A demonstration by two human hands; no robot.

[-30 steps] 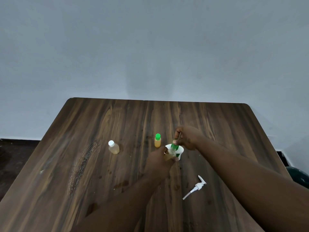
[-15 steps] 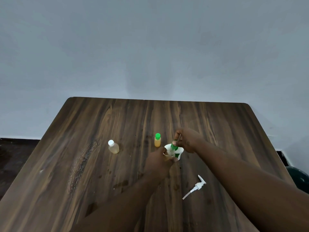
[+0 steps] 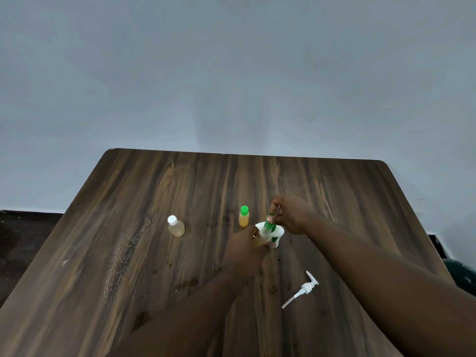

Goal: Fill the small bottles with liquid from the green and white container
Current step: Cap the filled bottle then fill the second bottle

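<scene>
Over on the left of the dark wooden table (image 3: 360, 202), at about nine o'clock from the action, a white-capped bottle (image 3: 176, 227) stood upright on its own, with pale yellowish liquid inside. Moving right, a green-capped bottle (image 3: 244, 217) stood upright too, filled with orange-yellow liquid. It was at roughly ten o'clock from the green and white container (image 3: 278, 231) and just beside it, though whether the two touched could not be told.

Then the left hand (image 3: 246, 249), its arm stretched up from six o'clock: its fingers were curled round a third small bottle (image 3: 259, 240) with amber liquid showing in it, held right against the container's near-left rim. The container itself sat upright near the middle of the table, open at the top, white with a green patch on its side.

Above it, at one o'clock, the right hand (image 3: 292, 215) had its fingertips pinched on a slim tool (image 3: 269, 221) with a green part, pointing steeply down towards the held bottle. It was too small to say what kind of tool it was, or whether its tip was inside the bottle.

Farther right, at five o'clock from the container and well apart from it, a white pump head (image 3: 302, 289) lay on its side, tube pointing towards seven o'clock. At the far right edge, off the table, a dark green rounded object (image 3: 461, 275) showed in part.
</scene>
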